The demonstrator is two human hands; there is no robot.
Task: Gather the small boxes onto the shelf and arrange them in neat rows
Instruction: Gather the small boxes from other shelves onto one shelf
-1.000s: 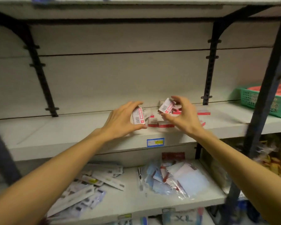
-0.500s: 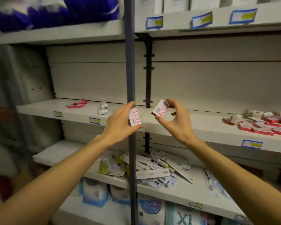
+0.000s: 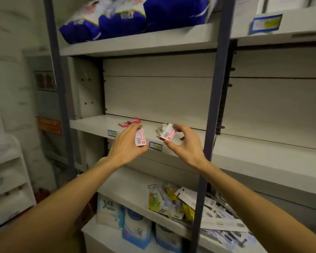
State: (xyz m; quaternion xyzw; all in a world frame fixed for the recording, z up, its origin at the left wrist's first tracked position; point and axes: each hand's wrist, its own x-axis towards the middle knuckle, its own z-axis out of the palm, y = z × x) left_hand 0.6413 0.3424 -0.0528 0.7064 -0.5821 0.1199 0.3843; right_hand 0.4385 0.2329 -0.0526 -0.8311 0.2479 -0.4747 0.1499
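head view of a shelving bay, with both bare arms reaching up from the lower corners. the left hand pinches a small white-and-red box between thumb and curled fingers, the box held upright in the air just in front of the edge of the middle shelf. the right hand, at 3 o'clock from the left and apart from it, pinches a second white-and-red box between thumb below and fingers above, tilted with its upper end leaning toward 1 o'clock. on the shelf behind the hands, at 12 o'clock from the left hand, lie a few flat red boxes; a small cluster of white boxes sits just behind the right-hand box, partly hidden by it. two blue-and-yellow shelf labels are fixed on the shelf's front edge, one between the hands and one at 9 o'clock from the left hand. a dark metal upright stands at 3 o'clock from the right hand. the upper shelf carries blue bags; the lower shelf, at 6 o'clock, holds a loose heap of flat packets, with boxed goods beneath it.
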